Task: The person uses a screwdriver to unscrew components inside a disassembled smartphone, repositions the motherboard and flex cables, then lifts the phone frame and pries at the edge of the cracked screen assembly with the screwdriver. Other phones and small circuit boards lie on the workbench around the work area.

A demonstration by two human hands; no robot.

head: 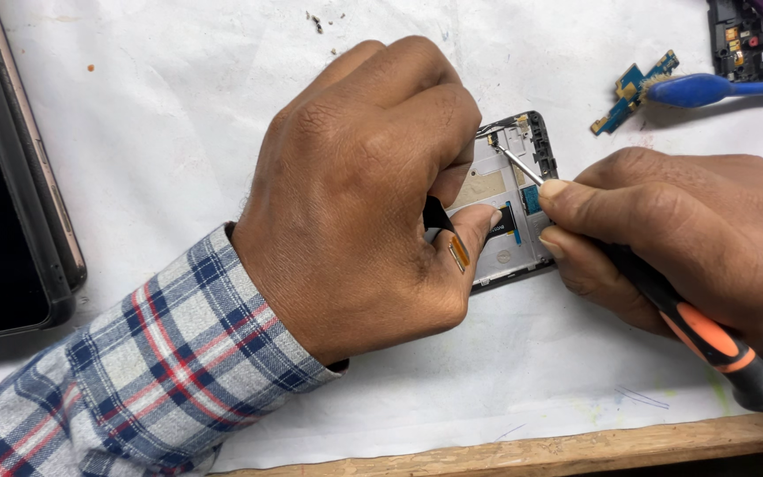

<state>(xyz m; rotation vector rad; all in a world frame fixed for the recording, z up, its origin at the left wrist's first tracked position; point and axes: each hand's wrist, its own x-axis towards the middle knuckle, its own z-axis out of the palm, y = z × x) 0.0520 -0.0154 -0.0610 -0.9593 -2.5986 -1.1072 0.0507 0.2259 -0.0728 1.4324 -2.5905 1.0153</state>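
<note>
Wooden table edge (576, 446), white sheet (178, 132) (smudged), left hand (364, 185) clamping phone frame (523, 190), right hand (691, 234) gripping screwdriver (708, 331)

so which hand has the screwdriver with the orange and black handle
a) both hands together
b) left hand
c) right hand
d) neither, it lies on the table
c: the right hand grips the screwdriver, its thin metal tip reaching into the top of the opened phone frame, while the left hand presses down on that frame.
</note>
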